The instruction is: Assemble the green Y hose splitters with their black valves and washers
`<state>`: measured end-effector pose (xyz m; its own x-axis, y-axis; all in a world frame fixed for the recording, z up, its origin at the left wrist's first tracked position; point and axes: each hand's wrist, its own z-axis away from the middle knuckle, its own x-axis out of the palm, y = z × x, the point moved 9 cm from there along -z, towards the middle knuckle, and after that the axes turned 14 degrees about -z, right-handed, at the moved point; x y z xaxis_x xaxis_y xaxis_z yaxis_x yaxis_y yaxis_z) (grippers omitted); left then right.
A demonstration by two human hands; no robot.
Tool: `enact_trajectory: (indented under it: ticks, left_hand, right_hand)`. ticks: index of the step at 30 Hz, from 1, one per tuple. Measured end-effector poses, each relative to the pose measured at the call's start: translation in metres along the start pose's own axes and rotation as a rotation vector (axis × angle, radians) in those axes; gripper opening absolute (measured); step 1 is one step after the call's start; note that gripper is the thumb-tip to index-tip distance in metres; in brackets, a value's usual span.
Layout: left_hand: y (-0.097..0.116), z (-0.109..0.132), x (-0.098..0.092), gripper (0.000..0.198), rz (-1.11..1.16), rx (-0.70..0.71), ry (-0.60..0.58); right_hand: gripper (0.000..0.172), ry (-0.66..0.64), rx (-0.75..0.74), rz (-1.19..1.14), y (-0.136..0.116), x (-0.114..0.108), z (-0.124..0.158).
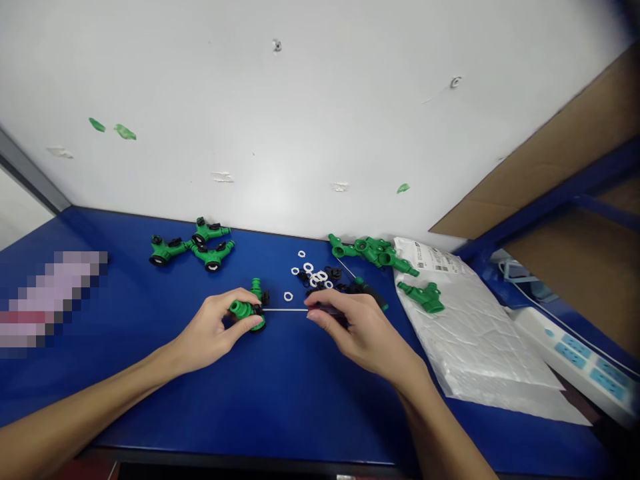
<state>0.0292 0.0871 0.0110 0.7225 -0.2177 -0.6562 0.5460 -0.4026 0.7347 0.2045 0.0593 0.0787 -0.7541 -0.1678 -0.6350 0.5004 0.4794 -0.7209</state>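
Observation:
My left hand (210, 330) is shut around a green plastic hose connector (247, 310) with black parts, its fingers covering part of it. My right hand (363, 330) pinches a dark-handled tool with a thin white rod (285, 309). The rod's tip reaches the black part of the connector. Just beyond my right fingers lie several white rings (313, 275) and several black small parts (330, 283). Three-way green connectors (190, 245) sit at the far left, and another green cluster (375, 253) lies at the far right.
The blue worktable (300, 413) meets a white wall behind. A single green connector (425, 297) rests on a white plastic bag (475, 333). A power strip (570, 353) lies at the right. A pixelated blurred patch (50, 300) covers the left.

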Motion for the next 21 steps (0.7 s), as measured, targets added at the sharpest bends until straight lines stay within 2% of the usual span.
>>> enact_trajectory:
  ticks: [3, 8, 10, 18, 21]
  left_hand:
    - [-0.004, -0.002, -0.002, 0.024, 0.036, -0.068, 0.002]
    - [-0.004, -0.002, 0.002, 0.023, 0.076, -0.035, -0.054]
    - [-0.006, -0.002, 0.002, 0.022, 0.063, -0.021, -0.045]
    - [-0.005, -0.002, 0.003, 0.02, 0.045, 0.022, -0.063]
    - [-0.01, -0.004, 0.002, 0.024, 0.081, -0.06, -0.069]
  right_hand:
    - [0.017, -0.028, 0.037, -0.053, 0.003, 0.001, 0.0]
    - [0.009, 0.03, -0.152, -0.053, -0.009, -0.002, 0.0]
    - [0.009, 0.044, -0.17, -0.044, -0.009, 0.0, 0.001]
    - [0.027, 0.034, -0.061, 0.078, 0.002, 0.004, -0.002]
    - [0.015, -0.025, 0.002, -0.001, 0.003, 0.006, -0.001]
